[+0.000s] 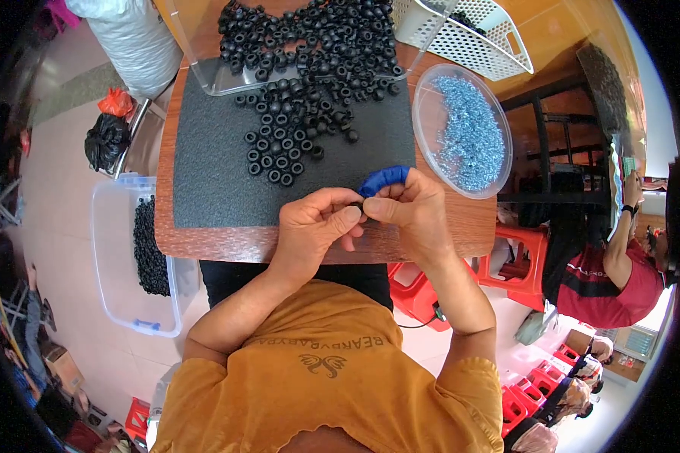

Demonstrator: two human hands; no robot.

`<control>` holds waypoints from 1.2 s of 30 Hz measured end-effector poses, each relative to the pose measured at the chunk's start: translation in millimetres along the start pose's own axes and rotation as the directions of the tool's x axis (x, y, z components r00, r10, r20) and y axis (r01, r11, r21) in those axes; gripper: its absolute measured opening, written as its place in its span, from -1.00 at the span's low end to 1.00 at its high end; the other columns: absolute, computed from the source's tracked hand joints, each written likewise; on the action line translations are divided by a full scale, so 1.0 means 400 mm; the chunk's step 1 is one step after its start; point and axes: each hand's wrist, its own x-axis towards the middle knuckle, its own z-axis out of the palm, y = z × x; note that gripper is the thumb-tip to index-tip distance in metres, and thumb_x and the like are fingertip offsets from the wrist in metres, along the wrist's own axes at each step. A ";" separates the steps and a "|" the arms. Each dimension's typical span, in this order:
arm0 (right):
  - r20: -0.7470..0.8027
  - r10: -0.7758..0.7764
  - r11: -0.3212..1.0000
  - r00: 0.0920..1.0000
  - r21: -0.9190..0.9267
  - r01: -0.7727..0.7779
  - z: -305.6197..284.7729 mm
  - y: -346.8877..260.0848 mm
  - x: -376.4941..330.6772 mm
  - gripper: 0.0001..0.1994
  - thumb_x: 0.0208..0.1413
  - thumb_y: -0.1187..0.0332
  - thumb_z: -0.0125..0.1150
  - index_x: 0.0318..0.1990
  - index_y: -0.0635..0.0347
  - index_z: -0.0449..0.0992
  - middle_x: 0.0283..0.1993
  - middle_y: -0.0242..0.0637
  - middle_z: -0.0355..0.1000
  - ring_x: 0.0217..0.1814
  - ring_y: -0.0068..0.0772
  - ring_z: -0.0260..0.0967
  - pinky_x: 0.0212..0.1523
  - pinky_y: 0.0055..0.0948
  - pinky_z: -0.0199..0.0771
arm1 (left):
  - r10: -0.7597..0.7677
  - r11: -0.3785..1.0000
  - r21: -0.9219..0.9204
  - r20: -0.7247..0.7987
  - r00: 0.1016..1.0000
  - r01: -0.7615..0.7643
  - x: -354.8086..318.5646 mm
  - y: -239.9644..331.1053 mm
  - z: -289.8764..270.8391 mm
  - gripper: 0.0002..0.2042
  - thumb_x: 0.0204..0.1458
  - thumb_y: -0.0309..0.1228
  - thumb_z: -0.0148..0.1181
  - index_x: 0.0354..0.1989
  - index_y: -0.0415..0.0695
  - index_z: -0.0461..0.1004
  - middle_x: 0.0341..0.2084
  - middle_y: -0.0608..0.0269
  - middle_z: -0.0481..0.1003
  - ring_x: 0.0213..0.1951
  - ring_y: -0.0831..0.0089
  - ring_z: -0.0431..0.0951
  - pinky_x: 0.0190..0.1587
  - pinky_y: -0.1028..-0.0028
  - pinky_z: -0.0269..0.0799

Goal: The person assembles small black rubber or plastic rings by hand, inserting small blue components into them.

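Over the table's front edge, my left hand (316,225) and my right hand (415,211) meet with their fingertips pinched together. Between them is a small black rounded part (357,204), mostly covered by the fingers. A blue wrap (385,180) covers my right index finger. Just beyond, on a dark grey mat (219,166), lie many loose black ring-like parts (281,143) with open centres. They spill from a heap (302,38) in a clear tub (217,89) lying at the back. Right of the mat, a round clear tray (428,136) holds tiny light-blue shiny pieces (472,132).
A white perforated basket (499,57) stands at the back right. On the floor to the left, a clear bin (117,264) holds more black parts (151,245). Red stools (525,260) are at the right, near a person in a dark red shirt (608,283).
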 end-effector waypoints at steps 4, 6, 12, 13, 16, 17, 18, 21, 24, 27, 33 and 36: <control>0.034 0.004 1.000 0.999 0.024 -0.005 0.004 -0.014 -0.005 -0.83 -0.13 0.61 0.26 -0.34 0.30 0.44 -0.44 -0.27 0.46 -0.45 -0.56 0.41 -0.41 -0.60 0.43 | -0.018 1.000 -0.019 0.026 0.999 0.019 0.003 0.007 -0.004 -0.84 0.05 -0.49 0.12 -0.23 -0.29 0.46 -0.46 0.22 0.49 -0.50 0.59 0.47 -0.55 0.65 0.40; 0.027 0.015 1.000 1.000 0.000 -0.015 0.004 -0.016 -0.007 -0.84 -0.13 0.61 0.26 -0.34 0.30 0.44 -0.45 -0.27 0.47 -0.45 -0.56 0.42 -0.41 -0.59 0.43 | -0.058 0.993 -0.097 0.033 0.998 0.061 0.004 0.006 -0.005 -0.83 0.01 -0.54 0.13 -0.23 -0.31 0.44 -0.47 0.10 0.50 -0.55 0.49 0.50 -0.61 0.59 0.45; 0.018 -0.030 0.990 0.999 -0.139 0.033 0.011 -0.021 -0.019 -0.85 -0.12 0.57 0.29 -0.37 0.30 0.45 -0.47 -0.30 0.46 -0.45 -0.57 0.42 -0.43 -0.61 0.43 | -0.086 0.986 -0.138 0.049 0.995 0.092 0.004 0.012 -0.004 -0.89 0.01 -0.51 0.13 -0.33 -0.31 0.45 -0.53 0.21 0.48 -0.59 0.60 0.44 -0.63 0.66 0.36; 0.024 -0.072 0.981 0.997 -0.179 0.075 0.013 -0.020 -0.023 -0.85 -0.12 0.55 0.30 -0.37 0.29 0.46 -0.48 -0.32 0.46 -0.46 -0.58 0.42 -0.43 -0.62 0.42 | -0.086 0.986 -0.138 0.048 0.995 0.092 0.004 0.011 -0.004 -0.89 0.01 -0.51 0.13 -0.33 -0.31 0.45 -0.53 0.21 0.48 -0.59 0.60 0.44 -0.63 0.66 0.36; 0.028 -0.172 0.947 0.985 -0.270 0.173 0.018 -0.011 -0.031 -0.86 -0.11 0.52 0.30 -0.37 0.27 0.47 -0.48 -0.37 0.46 -0.45 -0.60 0.41 -0.44 -0.64 0.39 | -0.114 0.980 -0.163 0.017 0.993 0.115 0.003 0.011 -0.001 -0.90 0.00 -0.50 0.13 -0.36 -0.29 0.44 -0.56 0.21 0.47 -0.64 0.62 0.41 -0.66 0.67 0.32; 0.028 -0.172 0.947 0.985 -0.270 0.173 0.025 -0.009 -0.035 -0.86 -0.11 0.52 0.30 -0.37 0.27 0.47 -0.48 -0.37 0.46 -0.45 -0.60 0.41 -0.44 -0.64 0.39 | -0.144 0.975 -0.171 -0.003 0.990 0.141 0.003 0.014 0.001 -0.90 -0.01 -0.50 0.12 -0.37 -0.28 0.44 -0.58 0.21 0.47 -0.66 0.62 0.41 -0.67 0.67 0.31; 0.003 -0.192 0.948 0.981 -0.258 0.186 0.034 -0.007 -0.039 -0.87 -0.09 0.52 0.29 -0.37 0.27 0.47 -0.48 -0.37 0.44 -0.45 -0.61 0.40 -0.44 -0.64 0.37 | -0.174 0.969 -0.180 -0.024 0.985 0.167 0.003 0.015 0.002 -0.91 -0.01 -0.50 0.12 -0.37 -0.28 0.44 -0.59 0.21 0.47 -0.67 0.62 0.40 -0.68 0.67 0.30; -0.019 -0.281 0.905 0.959 -0.337 0.259 0.035 -0.008 -0.049 -0.86 -0.10 0.50 0.28 -0.36 0.27 0.47 -0.46 -0.34 0.41 -0.45 -0.57 0.37 -0.45 -0.59 0.35 | -0.197 0.948 -0.259 -0.029 0.980 0.183 0.007 0.020 -0.001 -0.92 0.00 -0.51 0.09 -0.39 -0.27 0.43 -0.61 0.20 0.47 -0.68 0.60 0.40 -0.69 0.66 0.30; 0.118 -0.452 0.683 0.884 -0.591 0.428 0.027 -0.027 -0.043 -0.78 -0.16 0.46 0.31 -0.33 0.29 0.45 -0.41 -0.22 0.37 -0.42 -0.37 0.33 -0.44 -0.44 0.34 | -0.176 0.936 -0.316 -0.044 0.983 0.153 0.009 0.021 -0.012 -0.94 -0.01 -0.53 0.07 -0.41 -0.27 0.43 -0.60 0.20 0.47 -0.66 0.57 0.42 -0.66 0.62 0.34; 0.322 -0.595 0.320 0.736 -0.745 0.585 0.034 -0.037 -0.038 -0.68 -0.25 0.42 0.34 -0.29 0.35 0.41 -0.34 -0.10 0.34 -0.36 -0.13 0.29 -0.42 -0.28 0.32 | -0.154 0.930 -0.343 -0.036 0.987 0.133 0.014 0.026 0.000 -0.95 -0.01 -0.55 0.07 -0.43 -0.27 0.43 -0.58 0.21 0.48 -0.60 0.56 0.46 -0.57 0.61 0.40; 0.488 -0.652 0.002 0.580 -0.764 0.646 0.045 0.001 -0.012 -0.62 -0.31 0.40 0.32 -0.31 0.41 0.35 -0.30 -0.04 0.32 -0.35 -0.07 0.24 -0.44 -0.23 0.25 | -0.117 0.944 -0.324 -0.135 0.984 0.068 0.018 0.027 0.017 -0.96 -0.01 -0.58 0.07 -0.44 -0.27 0.44 -0.54 0.25 0.47 -0.51 0.59 0.47 -0.41 0.64 0.41; 0.526 -0.654 -0.077 0.543 -0.761 0.644 0.048 0.012 -0.006 -0.69 -0.34 0.41 0.29 -0.43 0.35 0.30 -0.36 -0.06 0.30 -0.40 -0.12 0.20 -0.49 -0.25 0.19 | -0.152 0.927 -0.365 -0.139 0.979 0.092 0.019 0.028 0.021 -0.95 0.00 -0.57 0.07 -0.43 -0.27 0.44 -0.52 0.26 0.47 -0.50 0.58 0.48 -0.39 0.62 0.41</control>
